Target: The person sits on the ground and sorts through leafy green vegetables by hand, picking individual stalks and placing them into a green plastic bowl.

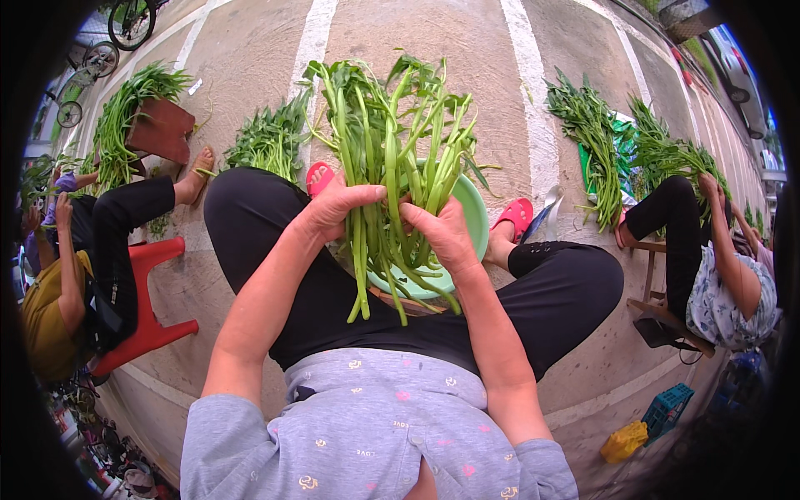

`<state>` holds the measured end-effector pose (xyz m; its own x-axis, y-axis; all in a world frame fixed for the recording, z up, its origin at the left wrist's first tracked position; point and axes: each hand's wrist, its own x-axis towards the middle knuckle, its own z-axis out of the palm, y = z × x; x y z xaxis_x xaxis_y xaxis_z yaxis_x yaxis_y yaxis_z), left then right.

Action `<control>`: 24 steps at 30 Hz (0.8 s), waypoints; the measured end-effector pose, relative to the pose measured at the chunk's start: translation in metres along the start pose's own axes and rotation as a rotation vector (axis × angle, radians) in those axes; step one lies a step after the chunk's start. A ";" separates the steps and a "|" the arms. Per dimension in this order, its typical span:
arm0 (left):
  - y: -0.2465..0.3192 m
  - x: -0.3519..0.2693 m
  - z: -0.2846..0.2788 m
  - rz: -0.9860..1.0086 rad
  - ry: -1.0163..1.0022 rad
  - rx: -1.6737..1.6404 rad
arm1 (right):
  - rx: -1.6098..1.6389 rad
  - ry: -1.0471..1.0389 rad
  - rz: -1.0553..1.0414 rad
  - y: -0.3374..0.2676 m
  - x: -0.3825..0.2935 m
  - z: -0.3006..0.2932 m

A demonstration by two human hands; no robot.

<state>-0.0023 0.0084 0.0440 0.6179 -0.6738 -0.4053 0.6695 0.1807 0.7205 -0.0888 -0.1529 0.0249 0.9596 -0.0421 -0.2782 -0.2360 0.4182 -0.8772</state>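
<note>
A large bunch of leafy green stems, which looks like water spinach (394, 144), is held up between my knees. My left hand (331, 209) grips its left side, thumb across the stems. My right hand (442, 236) clasps the right side, with its thumb pointing in toward the middle. The leaves point away from me and the cut ends hang toward my lap. Beneath the bunch stands a pale green plastic basin (473, 215), partly hidden by the stems and my right hand. The fingers under the bunch are mostly hidden.
More greens (272, 134) lie beyond my left knee. Another pile (590, 147) rests at right near green-and-white plastic packaging (625, 147). Seated people handle greens on both sides, one by a red plastic stool (147, 281). A blue crate (667, 409) and yellow bag (625, 440) are at lower right.
</note>
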 end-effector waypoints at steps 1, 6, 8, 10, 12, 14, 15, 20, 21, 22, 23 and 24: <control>0.001 0.000 0.001 -0.006 0.001 -0.003 | 0.012 -0.014 -0.005 0.001 0.000 -0.001; 0.000 0.000 0.001 0.014 0.029 -0.011 | -0.092 -0.047 -0.040 -0.002 -0.002 0.003; -0.004 0.002 -0.001 0.035 0.048 0.008 | -0.170 -0.038 -0.099 0.002 -0.002 0.007; -0.006 0.004 -0.004 0.009 0.073 0.035 | -0.194 -0.013 -0.089 0.007 0.000 0.003; -0.008 0.005 -0.007 -0.010 0.098 0.059 | -0.189 0.005 -0.084 0.007 0.001 0.000; -0.009 0.006 -0.010 -0.022 0.122 0.081 | -0.155 0.017 -0.084 0.005 0.003 -0.004; -0.010 0.006 -0.013 -0.019 0.146 0.096 | -0.102 0.030 -0.028 0.001 0.002 -0.005; -0.011 0.010 -0.018 -0.001 0.298 0.201 | 0.123 0.156 0.030 -0.017 0.003 -0.027; -0.011 0.011 -0.019 0.000 0.339 0.186 | 0.179 0.203 -0.009 -0.024 0.004 -0.036; -0.011 0.012 -0.023 0.002 0.386 0.169 | 0.209 0.297 -0.051 -0.033 0.004 -0.044; -0.012 0.012 -0.028 0.005 0.432 0.151 | 0.238 0.390 -0.093 -0.043 0.005 -0.053; -0.014 0.013 -0.035 0.001 0.474 0.094 | 0.381 0.509 -0.146 -0.050 0.006 -0.063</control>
<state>0.0110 0.0218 0.0086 0.7528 -0.2688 -0.6009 0.6424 0.1004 0.7598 -0.0808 -0.2315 0.0423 0.7632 -0.5077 -0.3997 0.0517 0.6646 -0.7454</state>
